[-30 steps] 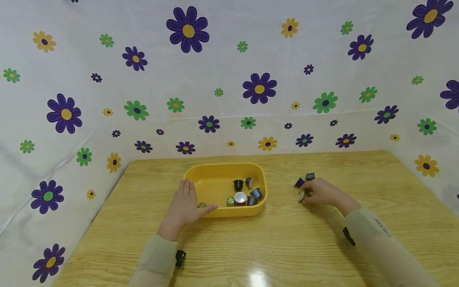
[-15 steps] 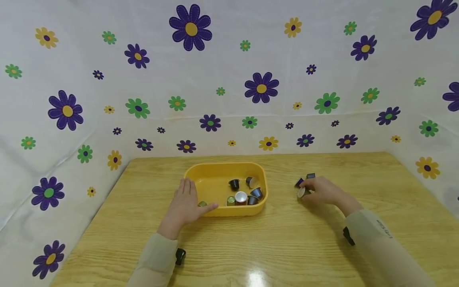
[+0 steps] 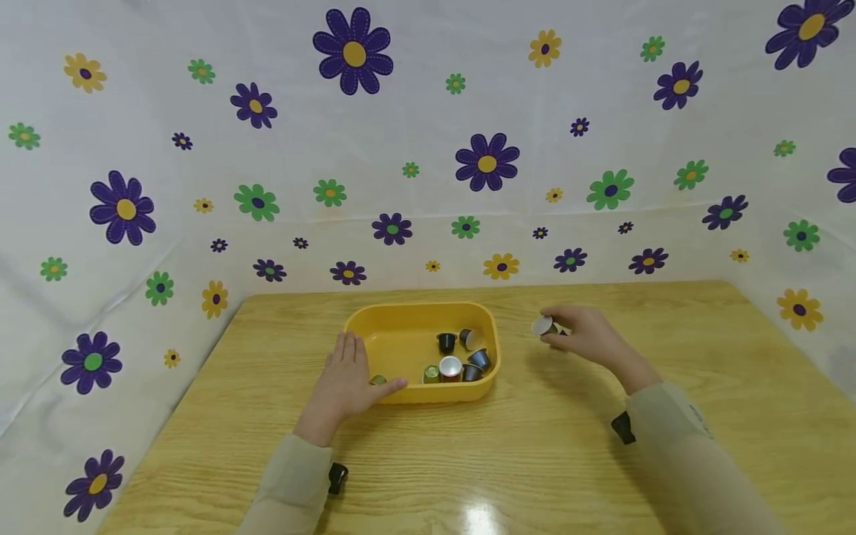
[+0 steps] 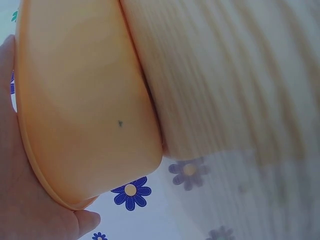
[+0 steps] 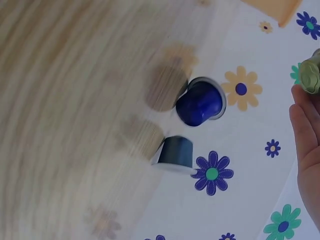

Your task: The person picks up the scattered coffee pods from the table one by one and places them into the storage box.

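Note:
My right hand is raised over the table, right of the yellow tray, pinching a coffee capsule between thumb and fingers. Its pale lid faces left in the head view; the right wrist view shows its green-gold body at the edge. My left hand rests on the tray's left side with straight fingers, its thumb along the front rim. Below the right hand, a blue capsule and a dark teal capsule lie on the table, mostly hidden in the head view.
Inside the tray, several capsules gather at the right, among them a black capsule and a silver-lidded capsule. One green capsule lies by my left thumb. A flowered cloth hangs behind the wooden table.
My right hand has picked the pale-lidded capsule off the table and moved it up and left toward the tray. In the tray, the black capsule rocked slightly. My left hand stays put.

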Demonstrator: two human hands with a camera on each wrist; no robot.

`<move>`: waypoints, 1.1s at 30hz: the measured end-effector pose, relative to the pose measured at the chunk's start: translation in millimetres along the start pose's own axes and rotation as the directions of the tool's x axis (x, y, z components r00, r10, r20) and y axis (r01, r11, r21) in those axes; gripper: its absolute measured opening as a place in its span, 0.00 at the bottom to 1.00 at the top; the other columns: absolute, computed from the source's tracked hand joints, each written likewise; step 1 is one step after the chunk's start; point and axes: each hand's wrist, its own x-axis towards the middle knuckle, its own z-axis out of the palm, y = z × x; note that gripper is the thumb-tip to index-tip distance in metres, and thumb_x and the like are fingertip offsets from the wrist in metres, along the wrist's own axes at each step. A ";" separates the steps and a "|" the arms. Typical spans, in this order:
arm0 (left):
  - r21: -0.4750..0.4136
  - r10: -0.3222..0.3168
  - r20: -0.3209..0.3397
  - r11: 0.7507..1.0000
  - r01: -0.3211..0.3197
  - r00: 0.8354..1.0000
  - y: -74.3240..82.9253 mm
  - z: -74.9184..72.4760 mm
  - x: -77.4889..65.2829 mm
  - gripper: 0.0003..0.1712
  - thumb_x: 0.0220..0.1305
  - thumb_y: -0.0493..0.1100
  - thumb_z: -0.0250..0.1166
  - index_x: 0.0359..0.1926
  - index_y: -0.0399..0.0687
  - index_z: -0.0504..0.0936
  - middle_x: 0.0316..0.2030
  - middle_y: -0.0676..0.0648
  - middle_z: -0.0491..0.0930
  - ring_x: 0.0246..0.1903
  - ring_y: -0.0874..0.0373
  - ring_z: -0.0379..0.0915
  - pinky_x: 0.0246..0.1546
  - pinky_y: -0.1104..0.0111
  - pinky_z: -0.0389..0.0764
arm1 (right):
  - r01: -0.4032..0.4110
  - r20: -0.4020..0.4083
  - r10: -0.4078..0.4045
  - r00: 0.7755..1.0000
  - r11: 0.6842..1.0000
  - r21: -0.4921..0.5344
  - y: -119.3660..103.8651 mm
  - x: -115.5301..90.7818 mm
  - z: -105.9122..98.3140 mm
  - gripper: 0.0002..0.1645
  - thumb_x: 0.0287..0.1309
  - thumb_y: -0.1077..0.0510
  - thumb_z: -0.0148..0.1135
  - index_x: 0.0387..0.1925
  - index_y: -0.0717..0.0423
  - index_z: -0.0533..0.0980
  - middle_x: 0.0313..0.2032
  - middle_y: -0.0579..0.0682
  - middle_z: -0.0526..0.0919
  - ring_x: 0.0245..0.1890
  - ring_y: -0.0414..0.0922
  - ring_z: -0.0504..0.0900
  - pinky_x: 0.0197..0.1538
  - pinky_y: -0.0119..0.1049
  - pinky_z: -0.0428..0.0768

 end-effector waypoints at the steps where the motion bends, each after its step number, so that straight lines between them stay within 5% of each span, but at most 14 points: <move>1: -0.004 -0.001 0.000 1.000 0.001 1.000 0.3 0.1 0.3 0.65 0.48 0.78 0.42 0.63 0.23 0.43 0.64 0.28 0.36 0.63 0.38 0.26 0.60 0.50 0.40 | -0.002 -0.005 0.002 1.000 1.000 0.022 -1.6 1.2 1.1 0.26 0.47 0.63 0.65 0.48 0.71 0.71 0.45 0.63 0.76 0.48 0.57 0.74 0.46 0.45 0.74; 25: 0.002 0.003 -0.016 1.000 -0.003 1.000 0.0 -0.7 -0.2 0.65 0.47 0.78 0.42 0.63 0.23 0.44 0.63 0.28 0.38 0.63 0.37 0.27 0.60 0.50 0.42 | 0.103 0.119 -0.112 0.987 0.991 0.085 -51.8 50.8 61.1 0.25 0.49 0.57 0.65 0.49 0.64 0.73 0.45 0.56 0.78 0.47 0.51 0.75 0.49 0.42 0.73; 33: -0.002 0.003 -0.015 1.000 -0.003 1.000 0.5 0.0 -0.5 0.65 0.47 0.79 0.42 0.63 0.23 0.44 0.63 0.28 0.38 0.63 0.38 0.27 0.60 0.50 0.42 | 0.149 0.169 -0.152 0.974 0.988 0.034 -68.7 66.6 81.8 0.24 0.48 0.57 0.65 0.48 0.63 0.74 0.42 0.52 0.79 0.37 0.43 0.77 0.41 0.36 0.76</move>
